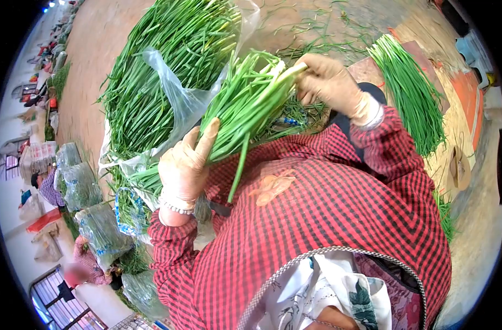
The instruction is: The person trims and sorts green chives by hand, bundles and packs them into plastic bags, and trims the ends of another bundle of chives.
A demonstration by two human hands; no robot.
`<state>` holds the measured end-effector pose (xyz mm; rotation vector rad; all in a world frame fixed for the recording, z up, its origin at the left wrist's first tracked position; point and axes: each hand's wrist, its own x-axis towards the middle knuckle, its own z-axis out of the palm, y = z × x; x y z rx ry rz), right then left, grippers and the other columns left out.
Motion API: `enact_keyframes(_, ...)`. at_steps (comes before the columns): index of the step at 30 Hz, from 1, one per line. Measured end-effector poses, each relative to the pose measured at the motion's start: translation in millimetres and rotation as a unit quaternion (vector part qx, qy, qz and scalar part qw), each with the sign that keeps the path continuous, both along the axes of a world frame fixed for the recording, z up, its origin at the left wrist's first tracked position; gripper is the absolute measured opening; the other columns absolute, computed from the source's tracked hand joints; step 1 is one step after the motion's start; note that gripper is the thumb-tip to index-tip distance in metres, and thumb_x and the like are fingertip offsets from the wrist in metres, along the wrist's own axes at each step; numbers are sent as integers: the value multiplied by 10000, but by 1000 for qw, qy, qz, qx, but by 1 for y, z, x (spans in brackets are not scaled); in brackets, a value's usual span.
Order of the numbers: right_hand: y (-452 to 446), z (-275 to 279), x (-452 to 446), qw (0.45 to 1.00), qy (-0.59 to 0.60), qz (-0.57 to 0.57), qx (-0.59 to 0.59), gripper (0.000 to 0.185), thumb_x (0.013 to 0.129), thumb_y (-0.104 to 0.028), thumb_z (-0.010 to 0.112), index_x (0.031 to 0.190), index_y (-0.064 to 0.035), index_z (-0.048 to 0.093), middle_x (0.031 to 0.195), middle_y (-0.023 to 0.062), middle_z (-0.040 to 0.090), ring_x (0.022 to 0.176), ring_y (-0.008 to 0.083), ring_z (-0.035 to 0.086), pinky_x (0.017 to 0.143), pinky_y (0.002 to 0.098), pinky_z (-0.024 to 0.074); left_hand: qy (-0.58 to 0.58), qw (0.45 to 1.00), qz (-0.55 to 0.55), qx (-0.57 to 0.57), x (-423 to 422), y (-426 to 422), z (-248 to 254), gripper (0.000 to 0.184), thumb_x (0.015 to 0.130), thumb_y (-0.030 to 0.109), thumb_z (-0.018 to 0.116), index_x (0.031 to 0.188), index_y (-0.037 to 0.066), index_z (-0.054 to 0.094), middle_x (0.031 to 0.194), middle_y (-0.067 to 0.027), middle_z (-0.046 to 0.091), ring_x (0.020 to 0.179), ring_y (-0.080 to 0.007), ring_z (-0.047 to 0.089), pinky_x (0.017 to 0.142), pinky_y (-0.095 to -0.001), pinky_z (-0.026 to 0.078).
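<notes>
My left hand (184,165), in a thin pale glove with a beaded bracelet at the wrist, is closed around the leafy part of a bunch of garlic chives (241,110). The bunch lies slanted in front of my chest, its pale stem ends toward the upper right. My gloved right hand (331,85) pinches some of those stem ends between thumb and fingers. One long leaf hangs down over my red-and-black checked apron (328,220). Beyond the left hand lies a large heap of garlic chives (152,82), partly covered by clear plastic (182,91).
At right, a sorted bunch of chives (407,93) rests on a board (358,71). Loose leaf scraps (333,38) litter the floor. Along the left stand several plastic-wrapped bales of greens (100,225), with another person (89,264) among them.
</notes>
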<state>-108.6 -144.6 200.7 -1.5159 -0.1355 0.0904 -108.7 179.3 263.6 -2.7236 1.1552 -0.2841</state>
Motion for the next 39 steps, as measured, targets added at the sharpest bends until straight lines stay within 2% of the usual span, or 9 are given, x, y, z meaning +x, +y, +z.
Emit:
enact_keyframes(3, -63, -16, 20, 981, 59, -166, -83, 146, 929, -188, 575, 974, -51, 597, 727, 16, 618, 633, 78, 579, 574, 199, 458, -15, 1000, 2, 14, -2, 8, 1, 830, 587, 6, 675, 1342, 291, 481, 1051, -62, 639, 824, -241, 651, 619, -334, 515)
enact_keyframes(6, -64, 1, 21, 928, -11, -80, -363, 256, 874, -276, 646, 972, -41, 659, 817, 31, 636, 739, 95, 581, 646, 228, 447, -27, 999, -5, 26, -2, 8, -2, 795, 627, -14, 633, 1339, 305, 482, 1054, -67, 638, 795, -230, 650, 594, -332, 512)
enact_keyframes(9, -18, 28, 20, 886, -52, 2, -461, 621, 791, -624, 565, 965, -41, 691, 906, 149, 669, 861, 295, 639, 752, 374, 489, -36, 998, -25, 49, -1, 1, -6, 771, 662, 3, 625, 1344, 326, 469, 1062, -56, 636, 722, -209, 631, 575, -331, 503)
enact_keyframes(12, 18, 42, 28, 792, -8, 127, -597, 685, 726, -699, 564, 874, -44, 697, 825, 146, 674, 819, 331, 645, 730, 423, 502, -12, 997, -36, 61, -2, -8, -4, 754, 687, 16, 619, 1349, 338, 456, 1065, -49, 633, 721, -213, 630, 568, -332, 501)
enact_keyframes(22, 25, -4, 25, 872, -61, 215, -435, 406, 780, -463, 619, 804, -58, 605, 723, 138, 621, 737, 336, 619, 644, 435, 469, 72, 994, -39, 70, -8, -2, -15, 784, 633, 47, 652, 1345, 317, 461, 1102, -27, 613, 738, -215, 628, 587, -348, 501)
enact_keyframes(27, 14, -15, 6, 940, 1, 200, -275, 236, 805, -280, 627, 812, -52, 567, 610, 57, 504, 579, 150, 480, 548, 322, 403, 85, 994, -53, 44, -4, 6, -23, 822, 576, 170, 736, 1345, 284, 469, 1098, -12, 614, 736, -215, 625, 609, -351, 491)
enact_keyframes(32, 0, 12, -24, 937, 43, 226, -263, 230, 841, -238, 615, 812, -18, 554, 595, 48, 536, 509, 123, 515, 463, 284, 412, 97, 994, -57, -16, 0, 17, -30, 749, 594, 247, 755, 1305, 228, 519, 1120, -9, 617, 742, -225, 626, 623, -352, 487)
enact_keyframes(34, -6, 37, -33, 958, 220, 140, -123, 196, 878, -217, 592, 818, -32, 567, 566, 36, 555, 440, 102, 521, 390, 237, 403, 118, 992, -51, -5, 2, 24, -31, 723, 601, 259, 762, 1287, 220, 537, 1117, -19, 625, 757, -237, 639, 628, -355, 495)
enact_keyframes(39, -63, 37, -31, 985, 123, -76, -91, 203, 901, -244, 600, 843, -50, 585, 564, 10, 572, 447, 56, 523, 405, 179, 388, 78, 993, -42, -77, -1, 29, -30, 855, 525, 270, 802, 1323, 262, 493, 1126, -7, 612, 712, -194, 618, 604, -325, 489)
